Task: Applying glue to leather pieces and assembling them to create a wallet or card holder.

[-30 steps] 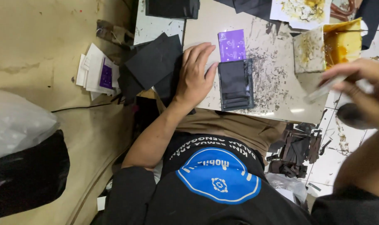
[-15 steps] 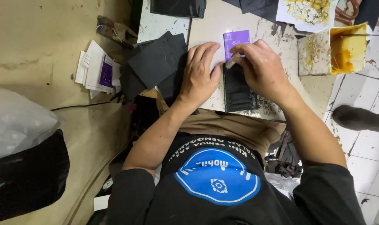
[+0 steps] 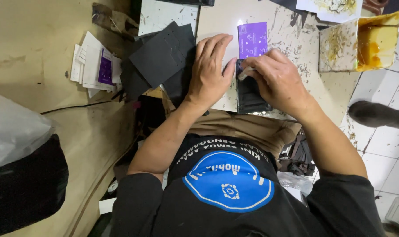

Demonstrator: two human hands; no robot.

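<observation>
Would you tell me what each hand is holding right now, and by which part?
The right hand pinches a small pale tool by its upper end, tip on the black piece. The left hand grips nothing, pressing flat beside that piece.

The card (image 3: 252,40) far on the table (image 3: 221,26) is purple with small white marks. The table is off-white, smeared with dark scuffs and specks. The flat piece (image 3: 251,94) under the right hand (image 3: 278,81) is black, and the sheets (image 3: 162,55) to the left are black too. The tub (image 3: 362,41) at far right is cream, streaked with amber-yellow glue. The paper stack (image 3: 94,66) at left is white with one purple card. The floor tiles (image 3: 384,145) are white with grey stains. The shirt (image 3: 228,184) is black with a blue oval and white lettering.
</observation>
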